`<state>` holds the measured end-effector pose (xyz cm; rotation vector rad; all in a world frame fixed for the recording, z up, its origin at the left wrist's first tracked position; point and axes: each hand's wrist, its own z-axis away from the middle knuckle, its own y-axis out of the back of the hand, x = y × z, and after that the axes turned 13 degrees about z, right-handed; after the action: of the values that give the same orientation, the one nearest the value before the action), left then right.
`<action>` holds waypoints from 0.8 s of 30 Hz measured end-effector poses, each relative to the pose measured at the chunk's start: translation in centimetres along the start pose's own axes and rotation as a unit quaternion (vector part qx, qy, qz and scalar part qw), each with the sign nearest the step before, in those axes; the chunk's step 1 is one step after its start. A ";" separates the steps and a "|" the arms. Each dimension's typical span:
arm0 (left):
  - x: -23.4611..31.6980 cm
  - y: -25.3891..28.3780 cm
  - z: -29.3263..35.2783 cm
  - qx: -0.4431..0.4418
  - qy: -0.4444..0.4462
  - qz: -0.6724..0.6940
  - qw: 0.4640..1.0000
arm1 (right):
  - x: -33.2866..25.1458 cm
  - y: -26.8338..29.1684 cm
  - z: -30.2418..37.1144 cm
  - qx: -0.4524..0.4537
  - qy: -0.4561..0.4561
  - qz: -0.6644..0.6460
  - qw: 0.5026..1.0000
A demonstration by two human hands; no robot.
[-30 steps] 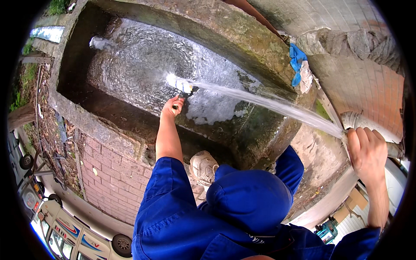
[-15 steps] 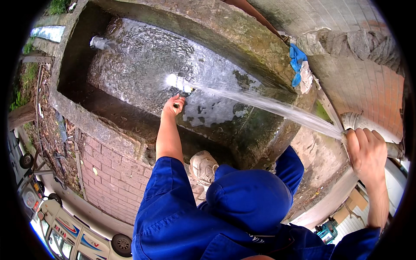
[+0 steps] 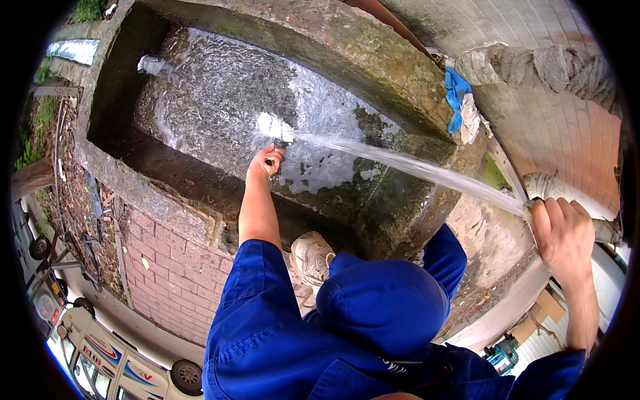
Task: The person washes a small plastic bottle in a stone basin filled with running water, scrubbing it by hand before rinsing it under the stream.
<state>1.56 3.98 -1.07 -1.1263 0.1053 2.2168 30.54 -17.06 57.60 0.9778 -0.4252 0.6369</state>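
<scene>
My right hand (image 3: 563, 233), at the far right, is closed round the end of a hose (image 3: 531, 205). A strong water jet (image 3: 413, 167) shoots leftward from it across the stone trough (image 3: 413, 220). Over the trough, my left hand (image 3: 267, 161) is curled round a small object (image 3: 285, 141), mostly hidden by fingers and spray, so its kind cannot be made out. White spray (image 3: 272, 125) bursts where the jet strikes it. Foamy water (image 3: 220, 80) covers the trough floor.
A blue cloth (image 3: 456, 93) and a pale rag (image 3: 471, 119) hang at the trough's right corner. My shoe (image 3: 312, 259) is by the near wall, on brick paving (image 3: 167, 267). A parked van (image 3: 107, 357) stands lower left. Another stream (image 3: 152, 65) runs at the far left corner.
My left hand has shifted very slightly left, and the spray at the object has spread into a wider patch. The right hand and hose have hardly moved.
</scene>
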 end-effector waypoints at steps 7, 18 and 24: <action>-0.2 0.0 0.0 -0.003 -0.006 -0.014 1.000 | -0.1 0.1 -0.1 0.003 -0.002 -0.004 1.000; -0.4 0.1 0.2 -0.002 -0.029 -0.032 0.999 | 0.0 0.1 0.0 0.003 -0.002 0.000 1.000; -0.6 0.4 0.0 -0.006 -0.022 -0.026 0.999 | -0.1 0.0 0.0 0.000 0.000 0.001 1.000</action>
<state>1.63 3.39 -0.67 -1.0756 0.0433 2.1976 30.44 -17.08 57.57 0.9773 -0.4269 0.6388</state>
